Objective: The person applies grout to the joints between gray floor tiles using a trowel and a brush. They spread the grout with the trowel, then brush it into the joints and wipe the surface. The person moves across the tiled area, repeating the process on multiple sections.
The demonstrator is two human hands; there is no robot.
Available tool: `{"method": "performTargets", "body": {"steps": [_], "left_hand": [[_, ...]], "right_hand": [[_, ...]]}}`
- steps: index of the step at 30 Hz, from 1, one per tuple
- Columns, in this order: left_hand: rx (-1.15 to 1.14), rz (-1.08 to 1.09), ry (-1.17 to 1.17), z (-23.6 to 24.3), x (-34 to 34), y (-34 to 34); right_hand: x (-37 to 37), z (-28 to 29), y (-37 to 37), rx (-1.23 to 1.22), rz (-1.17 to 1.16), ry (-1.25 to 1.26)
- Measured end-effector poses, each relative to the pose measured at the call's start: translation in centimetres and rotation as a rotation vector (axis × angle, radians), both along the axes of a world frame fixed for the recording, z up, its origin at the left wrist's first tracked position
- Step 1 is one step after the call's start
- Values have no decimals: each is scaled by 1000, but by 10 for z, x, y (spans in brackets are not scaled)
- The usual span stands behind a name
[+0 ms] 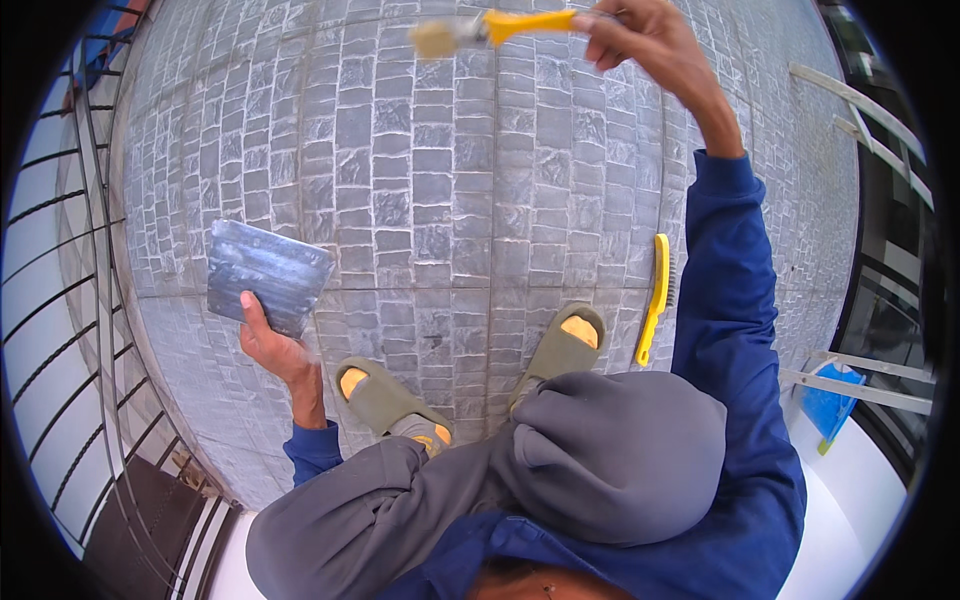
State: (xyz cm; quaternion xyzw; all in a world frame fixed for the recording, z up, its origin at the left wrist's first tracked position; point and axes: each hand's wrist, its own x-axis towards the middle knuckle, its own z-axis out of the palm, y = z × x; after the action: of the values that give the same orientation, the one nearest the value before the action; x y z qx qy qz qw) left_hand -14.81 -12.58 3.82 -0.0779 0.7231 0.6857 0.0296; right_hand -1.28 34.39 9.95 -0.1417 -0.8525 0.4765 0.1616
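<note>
And here's the floor, grey stone-look paving [430,190] running right across, small textured blocks edged in whitish lines, longer straight seams cutting through! Down the left side curves a dark metal railing [105,240] with twisted bars, a dark brown panel [145,525] low beside it. Over on the right, dark glazing [890,250], pale metal bars [865,388] jutting across, a smooth white surface [840,490] below, everything softly, evenly lit!
</note>
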Motion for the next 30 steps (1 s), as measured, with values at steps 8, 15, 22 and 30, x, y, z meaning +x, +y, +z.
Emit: {"method": "performTargets", "body": {"steps": [8, 15, 22, 30], "left_hand": [[-16, -244, -113, 88, 39, 28], [69, -254, 223, 130, 35, 58], [237, -127, 102, 96, 1, 95], [331, -192, -129, 30, -103, 109]], "right_hand": [[17, -70, -88, -98, 578, -565], [66, -67, -8, -231, -60, -171], [132, -93, -45, -574, -250, -330], [201, -133, -126, -754, -663, -336]]}}
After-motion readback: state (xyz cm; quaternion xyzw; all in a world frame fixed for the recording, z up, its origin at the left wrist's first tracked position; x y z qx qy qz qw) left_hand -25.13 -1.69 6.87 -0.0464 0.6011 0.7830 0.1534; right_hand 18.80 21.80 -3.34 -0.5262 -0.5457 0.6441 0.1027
